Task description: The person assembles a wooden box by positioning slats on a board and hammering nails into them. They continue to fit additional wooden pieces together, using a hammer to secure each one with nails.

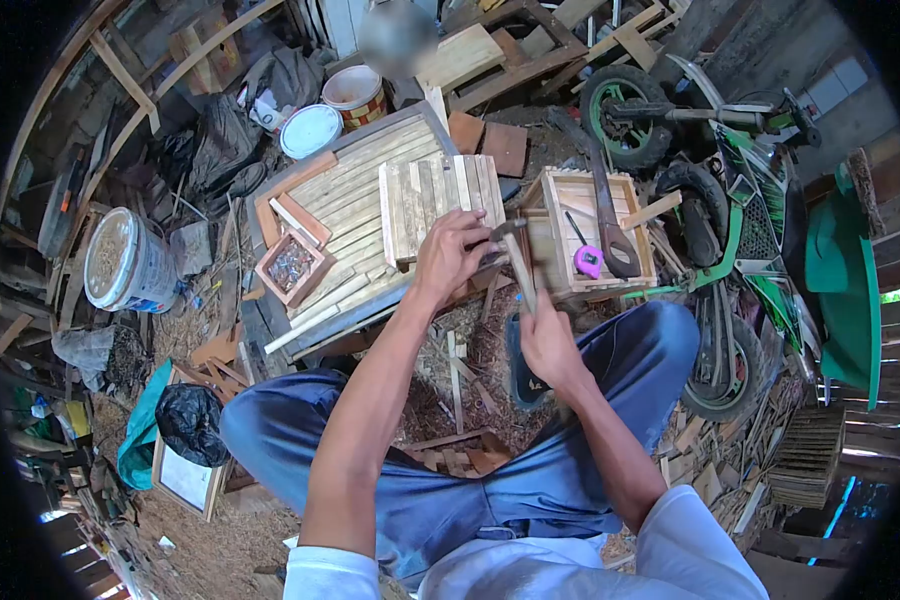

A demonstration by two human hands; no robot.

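My right hand is wrapped around the wooden handle of a hammer. The hammer's head is close to the fingertips of my left hand, by the near right corner of a slatted wooden panel. My left fingers are bent together at that corner; anything pinched between them is too small to make out. Beneath the panel is a low slatted worktable. On its left side stands a small wooden box of nails or similar small metal pieces, with thin wood strips nearby.
Right of the worktable, a wooden crate carries a handsaw and a pink tape measure. A small green motorbike stands further right. Buckets are at the left and back. Wood scraps and shavings cover the floor.
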